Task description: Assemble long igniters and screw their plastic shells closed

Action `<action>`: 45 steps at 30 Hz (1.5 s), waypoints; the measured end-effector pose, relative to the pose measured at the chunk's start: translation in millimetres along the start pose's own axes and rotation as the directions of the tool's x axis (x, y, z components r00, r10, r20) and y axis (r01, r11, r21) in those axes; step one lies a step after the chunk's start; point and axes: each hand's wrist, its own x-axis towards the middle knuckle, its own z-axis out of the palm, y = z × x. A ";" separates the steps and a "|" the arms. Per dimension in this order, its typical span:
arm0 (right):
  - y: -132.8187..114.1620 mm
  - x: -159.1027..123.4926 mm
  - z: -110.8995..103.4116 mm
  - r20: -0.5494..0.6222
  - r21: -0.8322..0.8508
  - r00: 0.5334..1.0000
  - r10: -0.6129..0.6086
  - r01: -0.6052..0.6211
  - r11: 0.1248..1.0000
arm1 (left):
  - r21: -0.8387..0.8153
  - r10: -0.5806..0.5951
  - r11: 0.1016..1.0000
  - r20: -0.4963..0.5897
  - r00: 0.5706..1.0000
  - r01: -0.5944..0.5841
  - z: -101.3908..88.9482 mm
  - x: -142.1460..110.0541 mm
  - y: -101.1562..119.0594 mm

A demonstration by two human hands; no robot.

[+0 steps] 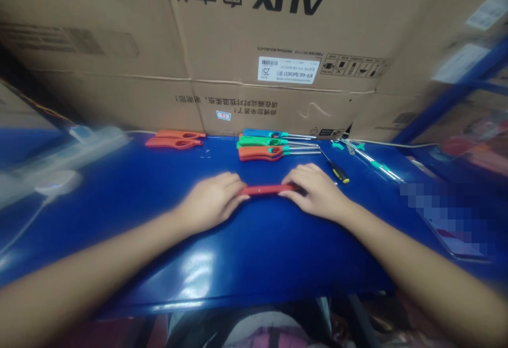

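Over the middle of the blue table I hold a red lighter handle (pixel 260 190) edge-on. The fingers and thumb of my left hand (pixel 214 199) pinch its left end. My right hand (pixel 315 192) is closed on its right end, and the fingers cover that part. Just beyond lie three long-necked lighters side by side: an orange lighter (pixel 254 153), a green lighter (pixel 250 141) and a blue lighter (pixel 256 133), metal tubes pointing right. A black and yellow screwdriver (pixel 339 172) lies beyond my right hand. Orange handle shells (pixel 174 140) lie at the back left.
A large cardboard box (pixel 222 46) walls off the back of the blue table (pixel 119 221). At left are a white power strip (pixel 75 152) and a round white device (pixel 57 183) with a cable. Metal tubes with green parts (pixel 377 163) and a phone-like slab (pixel 456 237) are at right.
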 end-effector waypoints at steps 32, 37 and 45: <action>-10.1 1.2 -0.7 0.070 0.107 0.993 -0.096 0.088 0.990 | -0.183 0.141 0.974 0.029 0.990 -0.133 5.2 -0.2 -2.3; 5.0 -1.4 -9.3 0.098 0.047 0.990 -0.105 0.101 0.994 | -0.253 0.130 0.961 0.050 0.990 -0.113 1.1 1.3 -6.1; -8.2 -2.5 -8.3 0.069 -0.093 0.981 -0.181 0.187 0.978 | -0.288 0.113 0.953 0.049 0.992 -0.094 -6.7 -2.4 0.4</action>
